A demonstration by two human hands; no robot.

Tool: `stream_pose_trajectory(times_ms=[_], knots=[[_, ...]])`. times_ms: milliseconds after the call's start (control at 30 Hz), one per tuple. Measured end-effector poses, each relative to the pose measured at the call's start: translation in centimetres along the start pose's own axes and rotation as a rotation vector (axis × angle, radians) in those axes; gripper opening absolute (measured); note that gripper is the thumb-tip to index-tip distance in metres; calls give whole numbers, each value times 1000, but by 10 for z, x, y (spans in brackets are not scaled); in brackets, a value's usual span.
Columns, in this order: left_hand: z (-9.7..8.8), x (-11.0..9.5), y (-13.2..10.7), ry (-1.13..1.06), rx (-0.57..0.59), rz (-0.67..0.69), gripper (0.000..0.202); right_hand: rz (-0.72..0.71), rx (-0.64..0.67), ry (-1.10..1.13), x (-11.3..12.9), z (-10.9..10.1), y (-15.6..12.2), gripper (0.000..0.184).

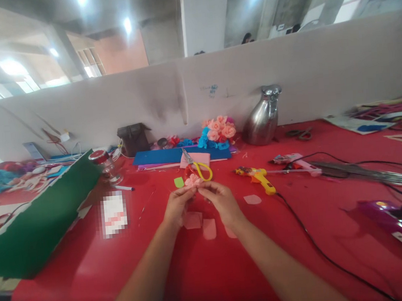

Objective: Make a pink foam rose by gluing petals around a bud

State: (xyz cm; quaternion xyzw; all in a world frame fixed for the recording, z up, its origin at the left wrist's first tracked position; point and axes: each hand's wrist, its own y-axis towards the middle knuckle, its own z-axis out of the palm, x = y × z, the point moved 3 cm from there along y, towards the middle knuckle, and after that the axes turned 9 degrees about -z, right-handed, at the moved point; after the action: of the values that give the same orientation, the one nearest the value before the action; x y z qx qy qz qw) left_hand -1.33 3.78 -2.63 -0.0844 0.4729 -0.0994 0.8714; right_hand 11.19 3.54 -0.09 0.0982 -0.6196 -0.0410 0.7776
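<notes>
A small pink paper flower (192, 181) is pinched between my two hands over the red table. My left hand (178, 202) grips it from the left with thumb and fingers together. From the right, my right hand (222, 201) pinches its edge. Just behind the flower lie yellow-handled scissors (202, 167), resting partly on a stack of pink paper (203, 158). Below and between the hands are cut pink petal pieces (209, 229), and another pink petal (252, 199) lies to the right. A green paper square (179, 182) sits beside my left fingertips.
A yellow glue gun (264, 180) with a black cable lies to the right, near thin metal wires (373, 170). At the back stand a steel jug (264, 117), finished paper roses (221, 129) and blue sheets (166, 156). A green board (46, 223) and glass jar (107, 166) stand left.
</notes>
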Motion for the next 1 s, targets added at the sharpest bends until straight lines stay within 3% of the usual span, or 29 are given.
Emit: stream_pose_trajectory(times_ms=[200, 533, 700, 800, 1000], knots=[[-2, 0, 1, 31, -9, 86, 15, 115, 54, 177, -7, 0, 1, 16], [-3, -2, 0, 213, -19, 208, 19, 127, 113, 237, -5, 2, 0, 11], [0, -9, -7, 328, -19, 325, 13, 173, 68, 313, -6, 0, 1, 7], [-3, -11, -6, 389, -54, 373, 14, 245, 19, 374, -7, 0, 1, 13], [-5, -13, -3, 484, -139, 427, 21, 201, 31, 227, -2, 1, 1, 15]])
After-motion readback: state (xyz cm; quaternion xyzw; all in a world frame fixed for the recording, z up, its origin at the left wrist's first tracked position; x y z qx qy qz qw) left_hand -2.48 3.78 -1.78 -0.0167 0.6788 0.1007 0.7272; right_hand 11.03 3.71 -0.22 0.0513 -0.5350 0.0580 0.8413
